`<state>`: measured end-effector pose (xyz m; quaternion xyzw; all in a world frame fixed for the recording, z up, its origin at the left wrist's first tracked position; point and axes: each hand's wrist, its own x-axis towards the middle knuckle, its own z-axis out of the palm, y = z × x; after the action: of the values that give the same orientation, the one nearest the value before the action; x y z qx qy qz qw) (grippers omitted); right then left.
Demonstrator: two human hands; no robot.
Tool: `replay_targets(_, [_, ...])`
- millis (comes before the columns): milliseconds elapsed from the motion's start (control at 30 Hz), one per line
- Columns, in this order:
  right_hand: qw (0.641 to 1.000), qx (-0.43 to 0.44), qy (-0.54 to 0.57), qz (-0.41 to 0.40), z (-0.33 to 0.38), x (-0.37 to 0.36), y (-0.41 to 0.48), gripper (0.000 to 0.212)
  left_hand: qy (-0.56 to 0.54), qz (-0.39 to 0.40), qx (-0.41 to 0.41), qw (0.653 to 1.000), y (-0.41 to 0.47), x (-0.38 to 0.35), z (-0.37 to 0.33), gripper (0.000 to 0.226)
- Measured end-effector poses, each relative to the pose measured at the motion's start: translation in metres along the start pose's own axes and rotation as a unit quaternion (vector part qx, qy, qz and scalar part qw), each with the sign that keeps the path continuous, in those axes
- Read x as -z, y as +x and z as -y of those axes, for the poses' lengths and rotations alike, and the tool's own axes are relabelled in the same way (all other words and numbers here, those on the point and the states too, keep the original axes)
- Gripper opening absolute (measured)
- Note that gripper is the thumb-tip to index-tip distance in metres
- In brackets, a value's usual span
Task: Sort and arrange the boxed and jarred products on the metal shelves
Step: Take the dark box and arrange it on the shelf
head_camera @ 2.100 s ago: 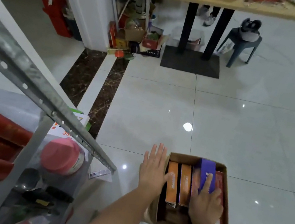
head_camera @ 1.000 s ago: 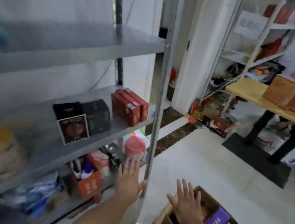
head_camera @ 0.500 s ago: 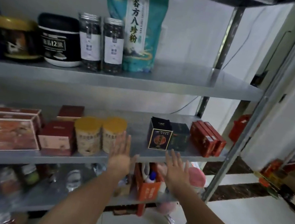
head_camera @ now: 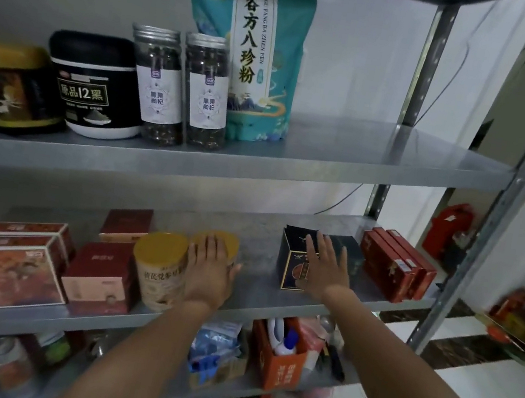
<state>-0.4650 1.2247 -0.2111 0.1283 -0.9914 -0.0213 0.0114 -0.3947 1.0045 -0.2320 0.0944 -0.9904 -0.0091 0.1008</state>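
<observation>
Head view: lays flat left hand [head_camera: 210, 272] over yellow-lidded canister [head_camera: 228, 240], fingers straight, gripping nothing. Spreads right hand [head_camera: 326, 268] wide across black box [head_camera: 291, 266]. Both on middle shelf [head_camera: 256, 290]. Likely light, stiff, smooth: clasp canister round body, box by side faces.

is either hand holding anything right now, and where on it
Nothing is held. The left hand lies flat, fingers straight, at a yellow-lidded can; the right hand lies flat at the black box. Neither grips.
</observation>
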Motion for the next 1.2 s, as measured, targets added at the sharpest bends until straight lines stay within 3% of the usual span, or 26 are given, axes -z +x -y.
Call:
replay_targets(100, [0.999,0.023,-0.03,0.015,-0.007,0.003,0.02,0.094,0.012,-0.013,0.006,1.0,0.006,-0.01,0.002,0.065])
replay_targets(200, [0.997,0.06,-0.017,0.034,-0.007,0.001,0.034,0.082,0.013,-0.012,0.009,1.0,0.009,-0.014,0.004,0.061])
replay_targets(333, [0.994,0.107,-0.007,-0.019,0.0,-0.02,0.033,0.072,0.015,-0.016,0.021,1.0,0.01,-0.015,0.001,0.06])
replay_targets(467, [0.976,0.197,0.085,-0.045,0.014,-0.026,0.035,0.069,0.028,-0.018,0.036,0.999,0.01,-0.015,-0.002,0.06])
replay_targets(533, [0.963,0.233,0.123,-0.049,0.018,-0.019,0.042,0.075,0.029,-0.019,0.038,0.999,0.012,-0.015,-0.003,0.06])
replay_targets(633, [0.965,0.241,0.098,-0.038,0.021,-0.004,0.062,0.101,0.014,-0.014,0.035,0.999,0.011,-0.013,-0.003,0.059])
replay_targets(733, [0.977,0.203,0.056,0.025,0.024,0.012,0.085,0.124,0.0,-0.007,0.029,1.0,0.011,-0.011,0.001,0.059])
replay_targets(800, [0.975,0.198,0.039,0.092,0.027,0.015,0.095,0.128,-0.011,-0.001,0.028,1.0,0.012,-0.011,0.003,0.059])
replay_targets(900, [0.968,0.211,0.027,0.133,0.031,0.012,0.098,0.118,-0.026,0.013,0.03,0.999,0.015,-0.009,0.004,0.059])
replay_targets(1100, [0.965,0.238,0.091,0.054,0.02,0.01,0.081,0.09,-0.031,0.03,0.027,0.999,0.014,-0.003,0.003,0.06])
replay_targets(1200, [0.973,0.187,0.13,0.027,0.017,0.004,0.066,0.073,-0.003,0.044,0.026,0.999,0.013,0.002,0.0,0.061])
